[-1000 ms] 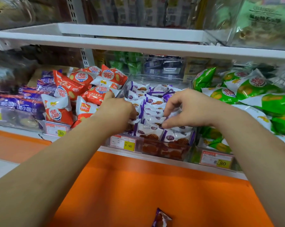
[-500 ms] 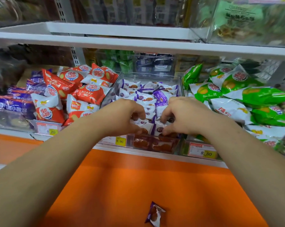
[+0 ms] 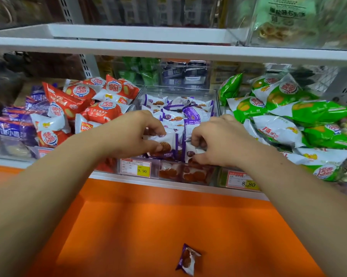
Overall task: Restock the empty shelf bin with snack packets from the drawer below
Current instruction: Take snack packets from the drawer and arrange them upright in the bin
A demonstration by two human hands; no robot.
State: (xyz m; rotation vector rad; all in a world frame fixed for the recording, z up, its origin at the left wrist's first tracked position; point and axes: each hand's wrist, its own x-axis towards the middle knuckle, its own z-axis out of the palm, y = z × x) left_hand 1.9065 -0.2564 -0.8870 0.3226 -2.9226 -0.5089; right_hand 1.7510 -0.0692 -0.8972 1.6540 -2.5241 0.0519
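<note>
A clear shelf bin (image 3: 216, 102) in the middle of the shelf holds several purple-and-white snack packets (image 3: 192, 114). My left hand (image 3: 134, 132) is at the bin's front, thumb and fingers pinched on a white-and-purple packet (image 3: 165, 145). My right hand (image 3: 220, 140) is beside it, fingers curled on another packet (image 3: 192, 153) at the front right of the bin. One loose purple packet (image 3: 187, 259) lies on the orange drawer surface (image 3: 148, 226) below.
Red-and-white snack bags (image 3: 88, 106) fill the bin to the left, green-and-white bags (image 3: 284, 116) the bin to the right. Price tags (image 3: 137, 168) hang on the shelf's front edge. A white upper shelf (image 3: 168, 48) runs overhead with more goods behind.
Both hands have drawn back from the bin's middle to its front edge and closed on packets there. The view has shifted slightly, and the loose packet below shows more fully.
</note>
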